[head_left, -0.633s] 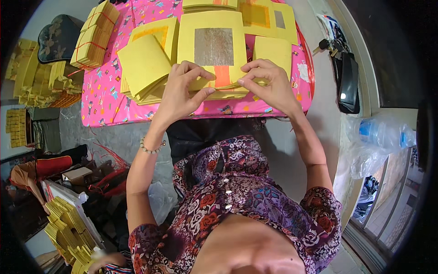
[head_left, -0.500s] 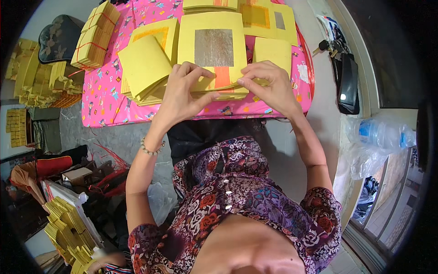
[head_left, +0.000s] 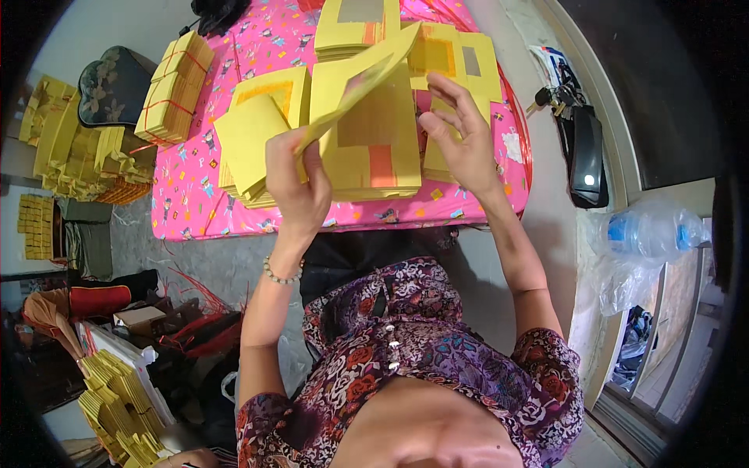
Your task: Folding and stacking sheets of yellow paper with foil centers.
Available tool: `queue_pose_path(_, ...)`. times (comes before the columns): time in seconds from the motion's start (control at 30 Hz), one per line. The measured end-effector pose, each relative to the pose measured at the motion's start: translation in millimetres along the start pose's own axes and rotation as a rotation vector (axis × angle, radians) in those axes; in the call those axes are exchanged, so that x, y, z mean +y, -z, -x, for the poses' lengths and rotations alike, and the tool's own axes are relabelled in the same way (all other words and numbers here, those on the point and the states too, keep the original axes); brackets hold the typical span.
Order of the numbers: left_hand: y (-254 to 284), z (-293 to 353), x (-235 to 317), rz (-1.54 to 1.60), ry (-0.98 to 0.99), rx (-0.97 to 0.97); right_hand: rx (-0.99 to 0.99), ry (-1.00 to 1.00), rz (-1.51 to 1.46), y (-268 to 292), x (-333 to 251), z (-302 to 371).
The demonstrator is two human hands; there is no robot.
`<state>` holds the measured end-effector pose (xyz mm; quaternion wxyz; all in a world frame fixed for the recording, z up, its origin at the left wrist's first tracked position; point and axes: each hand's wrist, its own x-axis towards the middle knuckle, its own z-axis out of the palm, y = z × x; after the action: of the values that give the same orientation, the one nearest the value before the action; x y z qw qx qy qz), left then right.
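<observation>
My left hand (head_left: 299, 183) pinches the near left corner of a yellow paper sheet (head_left: 376, 76), which is lifted and curls up at a slant. Beneath it lies a stack of yellow paper (head_left: 404, 156), its top sheet bearing a silver square and an orange strip, partly covered by the raised one. To the right of the stack, my right hand (head_left: 466, 148) is raised with its fingers apart and nothing in them. Folded yellow papers (head_left: 248, 148) rest by my left hand, next to a sheet with an orange-edged patch (head_left: 275, 87).
All this lies on a pink patterned table cover (head_left: 195, 214). Red-tied yellow bundles (head_left: 173, 101) stand at the far left, and another paper stack (head_left: 335, 31) sits behind. Right of the table are keys (head_left: 544, 97), a black case (head_left: 587, 160) and a plastic bottle (head_left: 644, 232).
My left hand has taken up a sheet from the stack and moved slightly nearer with it. My right hand has come off the paper, its fingers now spread. The view has shifted a little.
</observation>
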<state>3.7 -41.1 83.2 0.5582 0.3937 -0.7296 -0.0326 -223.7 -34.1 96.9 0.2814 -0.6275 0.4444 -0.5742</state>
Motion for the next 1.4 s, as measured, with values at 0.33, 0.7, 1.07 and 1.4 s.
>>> queue_pose_path(0.33,-15.3,32.8,-21.4,0.457,0.298,0.121,0.046,0.124,-0.126,-8.1,28.3,-31.5)
queue_pose_path(0.7,-1.3,0.7,-18.3,0.731,0.29,0.004,0.279,0.121,-0.277,-6.4,16.9,-35.8)
queue_pose_path(1.07,-35.4,-19.1,13.2,1.111,0.474,-0.377,-0.15,-0.129,-0.468,-37.1,3.4,0.5)
queue_pose_path(1.4,-40.4,-33.2,8.8,1.181,0.578,-0.272,-0.096,-0.195,-0.717,-15.6,22.5,-9.8)
